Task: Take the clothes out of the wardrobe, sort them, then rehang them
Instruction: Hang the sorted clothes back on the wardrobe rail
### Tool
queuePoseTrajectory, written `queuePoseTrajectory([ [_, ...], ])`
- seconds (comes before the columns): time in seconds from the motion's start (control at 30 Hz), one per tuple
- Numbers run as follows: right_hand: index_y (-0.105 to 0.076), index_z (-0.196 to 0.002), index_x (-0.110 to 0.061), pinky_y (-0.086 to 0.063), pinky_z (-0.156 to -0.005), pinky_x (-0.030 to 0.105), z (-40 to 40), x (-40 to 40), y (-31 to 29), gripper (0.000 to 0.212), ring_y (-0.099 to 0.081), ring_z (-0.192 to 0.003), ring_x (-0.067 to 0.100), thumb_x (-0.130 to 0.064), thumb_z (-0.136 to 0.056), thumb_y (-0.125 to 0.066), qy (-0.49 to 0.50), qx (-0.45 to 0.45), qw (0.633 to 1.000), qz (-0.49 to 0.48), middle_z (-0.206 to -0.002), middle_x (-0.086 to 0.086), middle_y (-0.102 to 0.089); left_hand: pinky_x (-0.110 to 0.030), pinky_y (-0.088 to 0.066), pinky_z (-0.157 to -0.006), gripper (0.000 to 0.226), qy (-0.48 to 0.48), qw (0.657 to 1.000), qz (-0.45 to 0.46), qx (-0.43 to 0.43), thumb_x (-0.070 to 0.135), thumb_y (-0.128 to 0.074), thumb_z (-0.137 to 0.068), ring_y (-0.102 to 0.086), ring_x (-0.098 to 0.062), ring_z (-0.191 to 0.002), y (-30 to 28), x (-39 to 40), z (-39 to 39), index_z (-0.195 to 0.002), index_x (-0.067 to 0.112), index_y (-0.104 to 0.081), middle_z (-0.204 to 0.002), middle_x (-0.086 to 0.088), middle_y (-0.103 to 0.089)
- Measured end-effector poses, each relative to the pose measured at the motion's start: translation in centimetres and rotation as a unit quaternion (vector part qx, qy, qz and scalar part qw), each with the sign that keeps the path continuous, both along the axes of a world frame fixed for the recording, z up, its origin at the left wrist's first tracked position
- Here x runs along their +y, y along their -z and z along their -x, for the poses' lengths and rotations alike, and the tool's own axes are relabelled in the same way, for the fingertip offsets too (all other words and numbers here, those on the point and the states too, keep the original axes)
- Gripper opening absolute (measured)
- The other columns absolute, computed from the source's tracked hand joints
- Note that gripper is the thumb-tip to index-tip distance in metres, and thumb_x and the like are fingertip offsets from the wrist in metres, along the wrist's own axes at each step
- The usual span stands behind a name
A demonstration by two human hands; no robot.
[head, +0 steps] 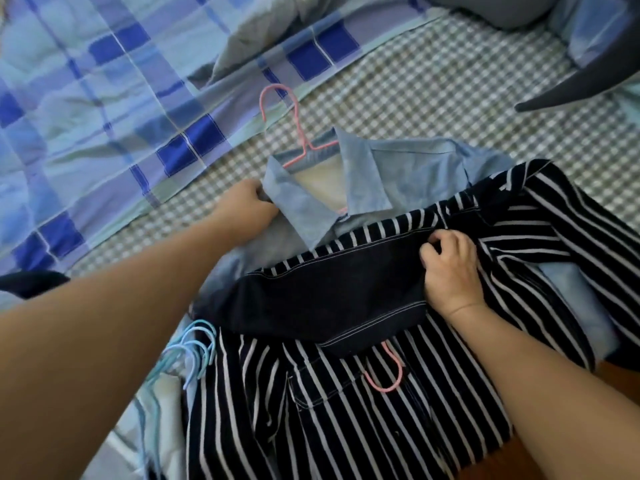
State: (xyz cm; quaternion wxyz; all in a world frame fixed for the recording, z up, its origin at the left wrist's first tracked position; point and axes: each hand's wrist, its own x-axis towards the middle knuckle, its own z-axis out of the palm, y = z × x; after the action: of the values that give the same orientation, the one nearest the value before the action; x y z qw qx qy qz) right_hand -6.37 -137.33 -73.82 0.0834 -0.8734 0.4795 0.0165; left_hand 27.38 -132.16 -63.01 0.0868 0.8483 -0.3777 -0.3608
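Note:
A light blue collared shirt [388,174] lies on the bed on a pink hanger [298,133], whose hook points away from me. My left hand [249,206] grips the shirt's left collar edge. Over the shirt's lower part lies a navy garment with white stripes [346,410], with a plain dark denim panel [329,299] on top. My right hand [450,268] pinches the upper edge of that striped garment. A second pink hanger hook [388,372] pokes out from under the denim panel.
A bunch of light blue hangers [187,355] lies at the lower left beside the pile. The bed has a grey checked sheet [433,95] and a blue plaid quilt [104,98] at the left. Dark cloth [581,84] sits at the far right.

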Motion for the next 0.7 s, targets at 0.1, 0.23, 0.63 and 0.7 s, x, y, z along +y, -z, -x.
queuePoseTrajectory([
  [0.1,-0.057,-0.077,-0.019,-0.038,-0.1,0.05,-0.2,-0.9,-4.1,0.027,-0.043,-0.11,0.033,0.004,-0.066,-0.066,-0.042,0.014,0.995,-0.089,-0.113,0.008,-0.047,-0.024,-0.04,-0.06,0.01,-0.036,0.994,0.083,0.059,0.014,-0.069,-0.087,-0.052,-0.008,-0.068,-4.4,5.3,3.6,-0.088,0.01,-0.06,-0.077,-0.002,-0.061],
  [0.23,-0.055,-0.068,-0.011,-0.034,-0.075,0.038,2.6,2.0,-14.2,0.024,-0.049,-0.088,0.032,0.008,-0.056,-0.062,-0.016,-0.079,0.996,-0.04,-0.095,0.012,-0.052,-0.019,-0.038,-0.057,0.014,0.026,0.987,0.105,0.119,-0.005,-0.064,-0.084,-0.049,-0.002,-0.06,-10.8,12.0,8.1,-0.082,0.009,-0.059,-0.071,-0.006,-0.06],
  [0.63,-0.048,-0.138,-0.005,-0.019,-0.119,0.048,9.7,23.0,-37.9,0.055,-0.025,-0.144,0.038,-0.008,-0.085,-0.063,0.171,-0.171,0.962,0.129,-0.152,0.021,-0.033,-0.043,-0.046,-0.073,0.012,0.222,0.922,0.206,0.241,0.015,-0.052,-0.076,-0.057,-0.021,-0.075,-26.8,26.0,13.5,-0.08,0.024,-0.06,-0.076,0.001,-0.059],
  [0.7,-0.061,-0.127,-0.015,-0.025,-0.11,0.055,10.5,26.4,-41.1,0.049,-0.04,-0.138,0.034,-0.013,-0.079,-0.052,0.181,-0.11,0.971,0.112,-0.138,0.012,-0.056,-0.05,-0.045,-0.072,0.009,0.267,0.908,0.221,0.234,0.022,-0.049,-0.076,-0.054,-0.026,-0.072,-28.6,28.5,13.8,-0.077,0.017,-0.056,-0.072,-0.005,-0.056],
])
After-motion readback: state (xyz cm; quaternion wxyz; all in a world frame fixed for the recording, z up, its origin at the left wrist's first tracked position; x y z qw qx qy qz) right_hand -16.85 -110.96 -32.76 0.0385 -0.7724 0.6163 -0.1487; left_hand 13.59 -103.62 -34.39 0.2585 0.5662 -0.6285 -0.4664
